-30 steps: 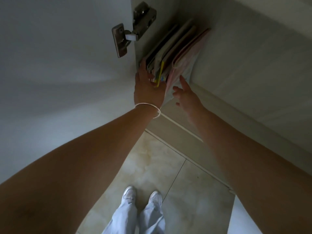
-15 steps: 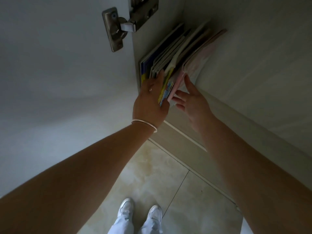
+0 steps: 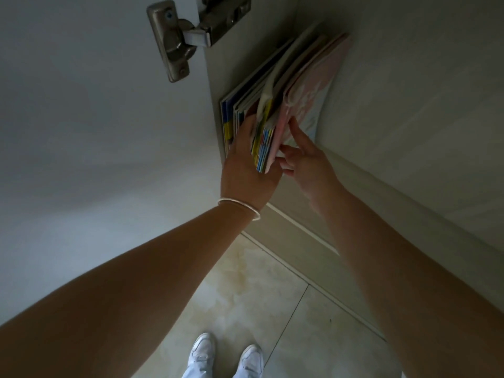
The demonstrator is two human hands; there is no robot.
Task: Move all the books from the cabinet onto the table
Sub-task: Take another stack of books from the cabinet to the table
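Several thin books (image 3: 275, 105) stand upright on the cabinet shelf (image 3: 409, 132), leaning against its left side wall. A pink-covered book (image 3: 319, 75) is the rightmost; blue and yellow spines (image 3: 227, 124) are at the left. My left hand (image 3: 245, 162), with a bracelet on the wrist, presses against the left side of a bundle of colourful spines (image 3: 263, 148), fingers slipped between books. My right hand (image 3: 305, 159) touches the pink book's lower edge with thumb and fingers spread. The bundle sits pinched between both hands.
The open white cabinet door (image 3: 95, 132) fills the left, with a metal hinge (image 3: 180, 36) at the top. Below lie the cabinet's lower front panel (image 3: 294, 222) and a tiled floor (image 3: 259, 296), with my white shoes (image 3: 226, 356) at the bottom.
Both hands have closed in on the books. My left fingers have slid in between the spines and my right hand has come against the pink book; the bundle has tilted out slightly.
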